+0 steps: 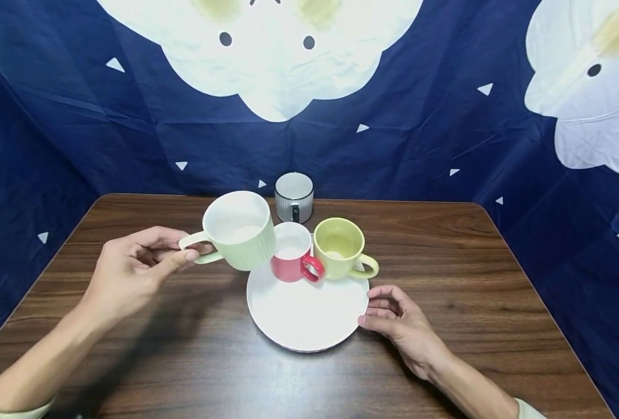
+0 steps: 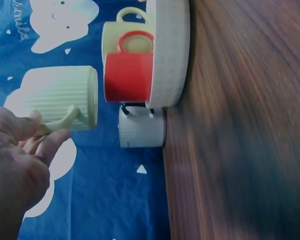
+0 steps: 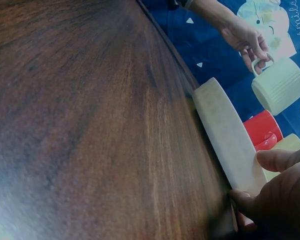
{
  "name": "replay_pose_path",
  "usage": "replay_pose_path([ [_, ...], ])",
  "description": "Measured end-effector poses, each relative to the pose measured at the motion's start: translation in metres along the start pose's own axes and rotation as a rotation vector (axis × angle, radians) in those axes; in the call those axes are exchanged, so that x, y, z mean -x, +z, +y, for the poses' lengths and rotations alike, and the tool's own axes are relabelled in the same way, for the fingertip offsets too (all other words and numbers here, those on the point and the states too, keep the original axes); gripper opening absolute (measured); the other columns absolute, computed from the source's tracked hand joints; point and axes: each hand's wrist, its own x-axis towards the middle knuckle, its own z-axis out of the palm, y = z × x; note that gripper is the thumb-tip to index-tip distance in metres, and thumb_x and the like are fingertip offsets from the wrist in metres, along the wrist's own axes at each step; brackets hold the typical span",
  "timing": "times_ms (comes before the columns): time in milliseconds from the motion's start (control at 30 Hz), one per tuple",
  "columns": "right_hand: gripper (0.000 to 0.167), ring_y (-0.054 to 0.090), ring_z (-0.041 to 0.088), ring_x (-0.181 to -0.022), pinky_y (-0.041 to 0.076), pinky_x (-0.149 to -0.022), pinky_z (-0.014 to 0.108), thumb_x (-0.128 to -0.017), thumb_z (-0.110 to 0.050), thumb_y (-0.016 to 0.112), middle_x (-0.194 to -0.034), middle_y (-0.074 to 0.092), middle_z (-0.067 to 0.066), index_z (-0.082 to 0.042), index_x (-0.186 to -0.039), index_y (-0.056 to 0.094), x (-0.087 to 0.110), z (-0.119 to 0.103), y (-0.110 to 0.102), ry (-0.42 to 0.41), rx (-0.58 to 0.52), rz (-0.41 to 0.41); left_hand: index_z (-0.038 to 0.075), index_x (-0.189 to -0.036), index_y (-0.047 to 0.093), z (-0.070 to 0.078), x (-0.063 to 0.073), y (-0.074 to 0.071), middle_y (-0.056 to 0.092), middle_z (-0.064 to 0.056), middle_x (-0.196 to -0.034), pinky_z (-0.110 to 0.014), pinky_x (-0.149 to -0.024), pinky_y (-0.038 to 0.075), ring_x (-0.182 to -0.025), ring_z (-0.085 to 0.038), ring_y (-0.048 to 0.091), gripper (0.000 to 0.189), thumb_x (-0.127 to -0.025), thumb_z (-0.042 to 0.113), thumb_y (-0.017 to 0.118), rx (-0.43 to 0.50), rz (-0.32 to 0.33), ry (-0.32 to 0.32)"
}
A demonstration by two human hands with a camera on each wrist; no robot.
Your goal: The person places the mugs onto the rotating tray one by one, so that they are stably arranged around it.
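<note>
My left hand (image 1: pixel 131 273) pinches the handle of a pale green ribbed mug (image 1: pixel 249 247), which it holds up in the air, slightly tilted, left of and above a round white tray (image 1: pixel 309 320). On the tray's far part stand a red mug (image 1: pixel 288 267) with a white inside and a yellow-green mug (image 1: pixel 338 241), side by side with their handles to the right. My right hand (image 1: pixel 406 329) grips the tray's right edge, thumb and fingers apart on its wall (image 3: pixel 225 135). In the left wrist view, the lifted mug (image 2: pixel 60 95) hangs clear of the tray.
Behind the tray a grey-white ribbed mug (image 1: pixel 294 198) with a black rim and dark handle stands on the brown wooden table (image 1: pixel 445 250). A dark blue cloth (image 1: pixel 419 139) with white cartoon shapes hangs behind and beside the table.
</note>
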Motion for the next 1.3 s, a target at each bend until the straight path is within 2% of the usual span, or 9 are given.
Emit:
replay_pose_path([
  [167,0.052,0.073,0.016,-0.106,0.065,-0.094,0.027,-0.088,0.010,0.085,-0.118,0.068,0.007,-0.003,-0.132,0.060,0.000,0.001,0.000,0.002,-0.006,0.002,0.004,-0.107,0.083,0.008,0.006,0.004,0.085,0.016,-0.091,-0.017,-0.058,0.057,-0.069,-0.001,0.076,0.022,-0.090,-0.010,0.088,0.037,-0.039,0.037],
  [333,0.052,0.073,0.016,-0.106,0.064,-0.094,0.027,-0.089,0.009,0.085,-0.118,0.067,0.007,-0.003,-0.133,0.059,0.000,0.001,-0.001,0.006,-0.004,0.004,-0.003,-0.109,0.080,0.008,0.009,0.008,0.089,-0.001,-0.101,-0.019,-0.071,0.065,-0.083,-0.008,0.085,0.024,-0.091,-0.018,0.082,0.208,-0.136,0.085],
  [400,0.052,0.073,0.016,-0.106,0.064,-0.094,0.027,-0.089,0.008,0.085,-0.118,0.067,0.007,-0.002,-0.133,0.059,0.000,0.000,-0.001,0.006,0.000,0.002,-0.002,-0.109,0.080,0.006,0.010,0.010,0.089,-0.004,-0.102,-0.019,-0.070,0.064,-0.085,-0.008,0.085,0.025,-0.091,-0.019,0.081,0.232,-0.157,0.091],
  [567,0.053,0.074,0.016,-0.106,0.064,-0.094,0.027,-0.088,0.009,0.086,-0.118,0.067,0.007,-0.003,-0.132,0.059,0.000,0.001,-0.001,0.007,0.003,0.003,0.003,-0.108,0.082,0.002,0.014,0.012,0.089,0.001,-0.100,-0.019,-0.059,0.057,-0.078,-0.004,0.081,0.028,-0.089,-0.017,0.084,0.163,-0.151,0.115],
  [833,0.052,0.074,0.016,-0.106,0.064,-0.094,0.027,-0.088,0.009,0.086,-0.118,0.067,0.008,-0.002,-0.132,0.060,0.000,0.001,-0.001,-0.003,0.005,0.001,0.006,-0.108,0.082,-0.002,0.021,0.016,0.087,0.005,-0.092,-0.024,-0.054,0.052,-0.070,-0.001,0.075,0.032,-0.088,-0.018,0.084,0.160,-0.176,0.140],
  [1100,0.054,0.074,0.017,-0.107,0.065,-0.095,0.027,-0.086,0.010,0.086,-0.119,0.067,0.008,-0.003,-0.131,0.060,0.000,0.000,-0.001,0.006,0.000,0.006,0.011,-0.105,0.082,-0.010,0.026,0.028,0.080,0.012,-0.086,-0.026,-0.050,0.049,-0.063,0.001,0.062,0.032,-0.087,-0.016,0.086,0.155,-0.201,0.153],
  [1300,0.053,0.074,0.017,-0.107,0.065,-0.095,0.028,-0.086,0.010,0.086,-0.119,0.068,0.008,-0.004,-0.130,0.060,0.000,0.000,-0.001,0.006,0.000,0.006,0.009,-0.104,0.082,-0.016,0.027,0.036,0.082,0.014,-0.090,-0.022,-0.050,0.049,-0.067,0.003,0.067,0.032,-0.084,-0.016,0.087,0.147,-0.216,0.180],
])
